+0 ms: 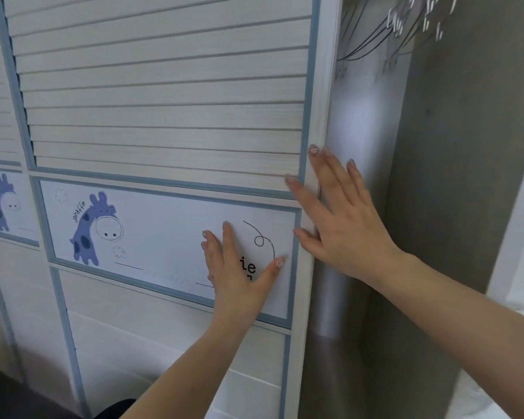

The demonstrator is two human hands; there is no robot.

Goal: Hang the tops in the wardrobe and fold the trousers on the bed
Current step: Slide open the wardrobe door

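While both hands lie flat on the sliding wardrobe door (164, 95), the step in hand looks to be sliding that door along its track to reach the hanging space, and it goes best with an even sideways push from both palms, not a jab from the fingertips. Nearest the camera, the left hand (239, 267) is spread wide, fingers straight and thumb out, pressing on the printed panel (164, 228) (the one with the blue giraffe (93, 228)) and holding nothing. A little higher and further right, the right hand (336, 213) is spread just as wide across the door's white edge frame (310, 116), its fingers straight on the frame and the slats; it too holds nothing. I would keep the left palm low and the right one at the edge, so the door does not twist or bind in its track, and keep the fingers clear of the edge so they are not pinched.

Beyond the right hand, the opened wardrobe interior (366, 131) shows as a pale gap just beside the door's edge. High in it hang empty wire hangers (406, 22), well above both hands and blurred. No tops or trousers are in view; neither is the bed that I can tell.
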